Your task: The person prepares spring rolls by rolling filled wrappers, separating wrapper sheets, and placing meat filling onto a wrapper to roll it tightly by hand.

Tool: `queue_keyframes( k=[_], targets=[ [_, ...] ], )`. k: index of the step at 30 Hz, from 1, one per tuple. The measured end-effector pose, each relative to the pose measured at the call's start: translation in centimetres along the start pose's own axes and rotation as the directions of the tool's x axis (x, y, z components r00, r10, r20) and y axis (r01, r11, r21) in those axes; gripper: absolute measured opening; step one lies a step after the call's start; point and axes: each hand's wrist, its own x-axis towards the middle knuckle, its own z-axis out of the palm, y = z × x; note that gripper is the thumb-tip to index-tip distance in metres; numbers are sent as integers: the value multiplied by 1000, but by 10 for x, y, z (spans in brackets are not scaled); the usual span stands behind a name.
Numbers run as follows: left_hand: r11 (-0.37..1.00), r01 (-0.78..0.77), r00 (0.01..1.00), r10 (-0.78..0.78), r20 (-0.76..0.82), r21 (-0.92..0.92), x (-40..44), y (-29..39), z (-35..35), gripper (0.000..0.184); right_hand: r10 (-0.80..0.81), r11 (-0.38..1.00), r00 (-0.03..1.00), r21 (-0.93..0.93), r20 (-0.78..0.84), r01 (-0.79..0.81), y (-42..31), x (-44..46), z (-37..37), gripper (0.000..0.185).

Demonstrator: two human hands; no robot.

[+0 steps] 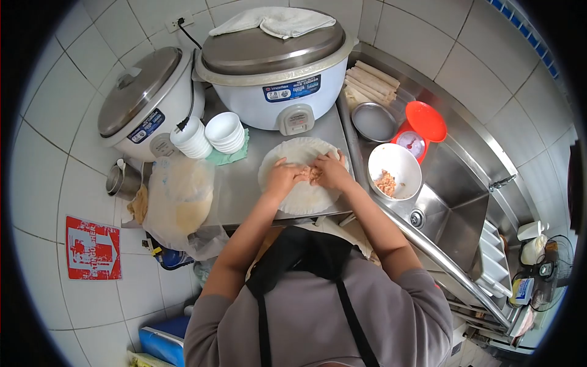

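Observation:
A stack of thin, round, whitish wrapper sheets [302,200] lies on the steel counter in front of me. Across its middle is a short strip of pinkish minced filling [312,175]. My left hand [285,178] presses the filling from the left with bent fingers. From the right, my right hand [331,172] has its fingers closed on the other end of the strip. To the right stands a white bowl [408,160] with more minced filling [385,183] at its bottom.
Two large rice cookers [244,101] stand behind the counter. Stacked white bowls [224,131] and a plastic bag [179,189] are at left. Right of me are pale rolls [372,82], a metal bowl [374,122], a red scale [425,122] and a sink [449,205].

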Motion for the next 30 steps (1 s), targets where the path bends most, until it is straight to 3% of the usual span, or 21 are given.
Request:
queue_keyframes(
  k=[3, 6, 9, 12, 20, 24, 27, 30],
  targets=[
    [998, -61, 998, 61, -1, -33, 4, 2, 9, 27, 3, 999, 1000, -46, 19, -2, 9, 1, 5, 47],
    [999, -46, 993, 44, 113, 15, 13, 4, 7, 33, 49, 999, 995, 9, 86, -50, 6, -4, -15, 42],
    [998, -55, 998, 55, -8, 17, 15, 19, 9, 33, 88, 996, 991, -33, 101, -85, 11, -6, -20, 40],
    [988, -66, 994, 53, -97, -139, 20, 28, 15, 27, 75, 996, 995, -49, 66, -71, 22, -5, -14, 39],
    [983, -107, 994, 103, -33, -147, 33, 22, 42, 20, 29, 999, 1000, 29, -2, -29, 33, -15, -20, 35],
    [975, -26, 1000, 27, 4, -219, 36, 38, 34, 21, 43, 999, 999, -1, -24, -43, 36, -19, -26, 33],
    [983, -22, 997, 9, -71, -185, 37, 49, 35, 24, 76, 994, 997, -77, 26, -74, 41, -13, -21, 39],
    [990, 80, 997, -81, -4, -116, 43, 53, 38, 22, 97, 995, 991, -47, 98, -92, 36, -12, -32, 42]
  ],
)
